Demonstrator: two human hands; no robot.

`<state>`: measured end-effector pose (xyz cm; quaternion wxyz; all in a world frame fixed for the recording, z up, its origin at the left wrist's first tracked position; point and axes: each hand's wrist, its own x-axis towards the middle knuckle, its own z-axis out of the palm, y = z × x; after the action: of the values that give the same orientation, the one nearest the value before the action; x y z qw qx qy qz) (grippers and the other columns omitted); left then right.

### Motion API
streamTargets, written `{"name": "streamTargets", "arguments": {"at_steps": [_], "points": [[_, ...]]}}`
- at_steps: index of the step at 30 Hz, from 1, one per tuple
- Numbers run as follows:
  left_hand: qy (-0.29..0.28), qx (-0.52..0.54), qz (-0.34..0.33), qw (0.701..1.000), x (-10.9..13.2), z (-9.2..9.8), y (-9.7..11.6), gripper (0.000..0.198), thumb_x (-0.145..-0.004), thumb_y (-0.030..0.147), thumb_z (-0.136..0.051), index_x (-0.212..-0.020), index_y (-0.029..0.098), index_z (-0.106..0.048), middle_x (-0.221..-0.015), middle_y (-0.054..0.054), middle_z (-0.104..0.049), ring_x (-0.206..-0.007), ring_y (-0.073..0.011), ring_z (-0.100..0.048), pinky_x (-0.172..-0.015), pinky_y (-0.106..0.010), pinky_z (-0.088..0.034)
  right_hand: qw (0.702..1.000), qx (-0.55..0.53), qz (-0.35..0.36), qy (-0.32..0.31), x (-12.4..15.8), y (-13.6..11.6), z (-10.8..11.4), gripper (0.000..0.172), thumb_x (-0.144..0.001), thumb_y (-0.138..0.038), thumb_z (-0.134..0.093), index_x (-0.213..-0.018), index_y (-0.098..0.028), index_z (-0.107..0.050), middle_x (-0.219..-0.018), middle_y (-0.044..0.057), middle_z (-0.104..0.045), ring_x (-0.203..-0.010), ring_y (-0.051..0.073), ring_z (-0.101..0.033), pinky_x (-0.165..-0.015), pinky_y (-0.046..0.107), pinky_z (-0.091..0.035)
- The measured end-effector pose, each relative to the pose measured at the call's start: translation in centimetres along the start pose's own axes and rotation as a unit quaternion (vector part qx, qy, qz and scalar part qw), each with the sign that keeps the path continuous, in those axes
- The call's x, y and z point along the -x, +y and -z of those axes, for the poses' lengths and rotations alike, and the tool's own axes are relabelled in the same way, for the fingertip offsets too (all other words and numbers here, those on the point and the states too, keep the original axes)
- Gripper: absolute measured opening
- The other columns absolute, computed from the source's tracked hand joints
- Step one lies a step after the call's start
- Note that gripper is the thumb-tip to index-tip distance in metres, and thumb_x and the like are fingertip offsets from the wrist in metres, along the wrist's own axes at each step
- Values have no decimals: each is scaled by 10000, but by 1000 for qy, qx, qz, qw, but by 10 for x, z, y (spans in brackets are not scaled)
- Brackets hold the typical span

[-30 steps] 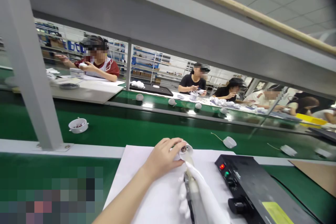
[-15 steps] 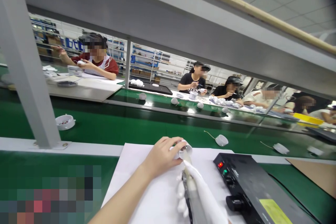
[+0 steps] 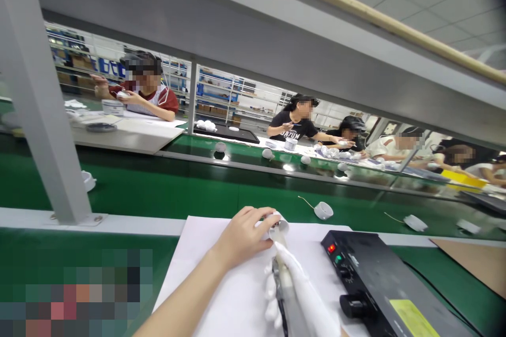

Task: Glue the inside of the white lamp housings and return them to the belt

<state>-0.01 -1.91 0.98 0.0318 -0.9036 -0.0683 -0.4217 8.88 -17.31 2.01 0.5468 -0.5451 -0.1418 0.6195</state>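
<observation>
On a sheet of white paper (image 3: 190,279) over the green worktop (image 3: 166,239), the left hand (image 3: 241,237) comes in from the lower left on a bare forearm. Its fingers (image 3: 256,218) are clenched around a white ceramic cup (image 3: 279,227), which is held clear of the paper with its open end facing the camera. Dark parts show inside the cup, too small to identify.

The right hand (image 3: 304,289), in a white glove, rises from the bottom edge, its gloved fingers (image 3: 271,295) closed around a slim grey tool (image 3: 289,295). The tool's long axis runs up and slightly left, so the cup lies straight ahead of its pale tip. The tip meets the cup's lower edge or sits just beside it; the view cannot settle which.

To the right stands a black control box (image 3: 375,268) with red and green lights and a knob. Beyond the worktop, a green belt (image 3: 158,189) carries a white cup (image 3: 323,210) trailing a wire. Across the belt, a co-worker in a black shirt (image 3: 294,129) works with both hands.
</observation>
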Motion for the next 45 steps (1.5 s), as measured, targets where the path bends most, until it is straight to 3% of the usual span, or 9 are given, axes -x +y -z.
{"name": "streamTargets", "arguments": {"at_steps": [12,20,26,30,33,39,45], "points": [[25,32,1,999,-1,1,1,327,-841,187,-531,-1166,210,-561,-1165,-70,-640,-950,-182,-620,-817,-311,-469,1000,1,-5,-2,2,-3,-3,339,-966,-439,-505,-986,-115,-602,-759,8,-595,-545,90,-547,-481,217,-481],[5,38,78,996,2,-1,-3,393,-863,288,-601,-1240,218,-513,-1237,-71,-605,-1047,-207,-598,-895,-341,-467,1000,-3,-13,-6,4,-3,-4,311,-965,-416,-517,-987,-117,-601,-765,6,-593,-548,89,-545,-485,217,-481],[-29,15,208,978,4,-5,-12,405,-883,307,-580,-1264,211,-485,-1246,-75,-607,-1060,-225,-595,-921,-360,-453,1000,-6,-13,-12,4,-4,-4,315,-966,-421,-511,-978,-120,-601,-751,2,-586,-535,87,-534,-466,211,-472],[-104,-28,340,934,8,-10,-22,398,-904,286,-549,-1281,183,-475,-1204,-99,-635,-1100,-266,-582,-919,-404,-446,1000,-10,-13,-14,3,-4,-4,312,-965,-420,-514,-986,-120,-600,-762,6,-588,-542,88,-536,-468,212,-474],[-143,-69,385,909,13,-15,-28,424,-928,266,-498,-1330,143,-440,-1207,-138,-632,-1144,-293,-562,-926,-431,-444,1000,-12,-11,-13,3,-4,-3,317,-963,-423,-516,-988,-119,-601,-765,7,-591,-547,91,-541,-473,216,-477],[-81,-154,351,920,17,-22,-27,536,-890,176,-486,-1410,121,-367,-1481,-189,-361,-1353,-319,-354,-1029,-466,-369,1000,-14,-7,-10,3,-3,-3,325,-964,-432,-511,-968,-121,-605,-746,2,-591,-534,89,-538,-473,216,-476],[-69,-133,266,952,14,-17,-17,499,-873,148,-471,-1369,173,-426,-1479,-153,-363,-1319,-307,-384,-1035,-507,-350,1000,-12,-10,-12,3,-1,-2,310,-963,-417,-518,-998,-120,-601,-788,14,-598,-569,96,-553,-495,224,-488]]}}
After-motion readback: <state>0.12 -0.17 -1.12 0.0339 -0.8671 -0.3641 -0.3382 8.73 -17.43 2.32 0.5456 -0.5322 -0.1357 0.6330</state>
